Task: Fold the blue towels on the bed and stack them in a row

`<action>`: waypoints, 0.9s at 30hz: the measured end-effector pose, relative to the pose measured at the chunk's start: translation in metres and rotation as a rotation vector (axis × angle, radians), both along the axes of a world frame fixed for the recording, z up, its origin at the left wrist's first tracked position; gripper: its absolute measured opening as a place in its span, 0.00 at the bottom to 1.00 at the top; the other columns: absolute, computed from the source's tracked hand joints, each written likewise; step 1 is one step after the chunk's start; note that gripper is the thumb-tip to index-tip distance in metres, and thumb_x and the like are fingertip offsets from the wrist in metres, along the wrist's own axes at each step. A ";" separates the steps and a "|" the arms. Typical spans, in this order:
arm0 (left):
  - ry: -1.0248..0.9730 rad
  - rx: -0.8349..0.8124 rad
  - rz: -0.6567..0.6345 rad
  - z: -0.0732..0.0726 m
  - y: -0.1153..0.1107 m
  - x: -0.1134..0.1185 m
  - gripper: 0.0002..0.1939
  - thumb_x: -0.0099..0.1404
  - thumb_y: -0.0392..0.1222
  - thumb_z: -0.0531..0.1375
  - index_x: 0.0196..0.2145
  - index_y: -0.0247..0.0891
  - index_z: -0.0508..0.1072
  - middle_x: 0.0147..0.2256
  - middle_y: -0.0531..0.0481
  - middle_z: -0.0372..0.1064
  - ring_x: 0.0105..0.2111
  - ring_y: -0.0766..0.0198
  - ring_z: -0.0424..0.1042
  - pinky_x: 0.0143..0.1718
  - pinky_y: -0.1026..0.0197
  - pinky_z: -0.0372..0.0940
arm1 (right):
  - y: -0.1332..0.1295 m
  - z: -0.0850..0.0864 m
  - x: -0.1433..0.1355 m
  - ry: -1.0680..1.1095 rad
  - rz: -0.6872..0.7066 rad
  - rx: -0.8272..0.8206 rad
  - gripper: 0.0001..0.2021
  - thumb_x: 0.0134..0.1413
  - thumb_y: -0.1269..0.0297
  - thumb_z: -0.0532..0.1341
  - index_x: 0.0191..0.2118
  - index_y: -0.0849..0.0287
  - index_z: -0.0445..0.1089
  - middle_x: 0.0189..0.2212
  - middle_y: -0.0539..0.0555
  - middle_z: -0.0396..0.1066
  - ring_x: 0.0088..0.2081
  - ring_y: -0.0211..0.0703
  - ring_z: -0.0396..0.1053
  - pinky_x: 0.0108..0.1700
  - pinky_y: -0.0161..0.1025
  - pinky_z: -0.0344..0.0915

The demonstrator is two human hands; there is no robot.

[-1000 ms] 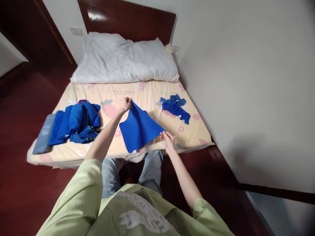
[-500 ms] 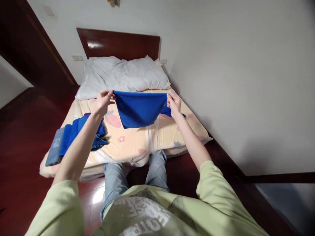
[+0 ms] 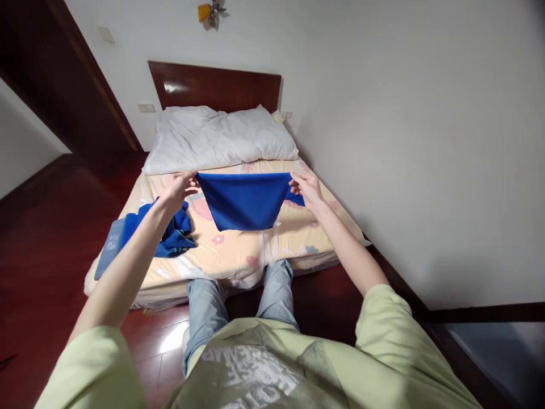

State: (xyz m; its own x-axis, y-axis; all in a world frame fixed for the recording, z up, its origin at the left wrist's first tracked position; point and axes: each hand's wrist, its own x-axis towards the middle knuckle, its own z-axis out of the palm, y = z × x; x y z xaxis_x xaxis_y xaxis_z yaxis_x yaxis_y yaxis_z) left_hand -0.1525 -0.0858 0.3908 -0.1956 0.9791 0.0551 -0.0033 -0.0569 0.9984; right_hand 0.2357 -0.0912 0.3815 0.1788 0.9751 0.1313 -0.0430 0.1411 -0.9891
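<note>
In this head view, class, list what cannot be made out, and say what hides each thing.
- Small blue cloth: mostly behind the right hand and the held blue cloth.
- Blue pile: partly behind the left hand and forearm.
- Wall lamp: too small.

One head-worn camera looks forward and down from the foot of the bed toward the headboard, close above the person's outstretched arms.
</note>
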 end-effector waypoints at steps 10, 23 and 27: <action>0.025 -0.274 -0.219 -0.017 -0.102 -0.022 0.19 0.53 0.54 0.73 0.30 0.35 0.78 0.31 0.44 0.74 0.30 0.61 0.75 0.27 0.64 0.69 | -0.085 -0.012 0.028 0.052 0.172 -0.324 0.15 0.51 0.57 0.77 0.32 0.62 0.76 0.29 0.56 0.80 0.23 0.34 0.74 0.25 0.28 0.69; 0.084 -0.319 -0.090 -0.055 -0.018 -0.024 0.20 0.52 0.52 0.72 0.34 0.33 0.78 0.38 0.40 0.77 0.36 0.57 0.78 0.31 0.63 0.70 | 0.008 -0.034 -0.008 0.097 0.161 -0.461 0.06 0.63 0.71 0.66 0.34 0.64 0.75 0.30 0.56 0.81 0.25 0.35 0.77 0.28 0.29 0.72; 0.092 -0.201 0.032 -0.047 0.033 -0.018 0.16 0.56 0.50 0.70 0.32 0.33 0.75 0.34 0.43 0.75 0.33 0.61 0.76 0.33 0.63 0.72 | 0.051 -0.027 -0.024 0.049 0.110 -0.339 0.06 0.65 0.69 0.65 0.34 0.62 0.74 0.30 0.55 0.81 0.28 0.35 0.77 0.32 0.30 0.72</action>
State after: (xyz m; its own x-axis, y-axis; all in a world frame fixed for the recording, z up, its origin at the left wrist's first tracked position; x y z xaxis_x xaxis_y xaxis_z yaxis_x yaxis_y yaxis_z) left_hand -0.1703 -0.0526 0.3438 -0.2301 0.9656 -0.1212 0.0865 0.1444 0.9857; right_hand 0.2116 -0.0404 0.3543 0.0686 0.9755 -0.2092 -0.0878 -0.2030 -0.9752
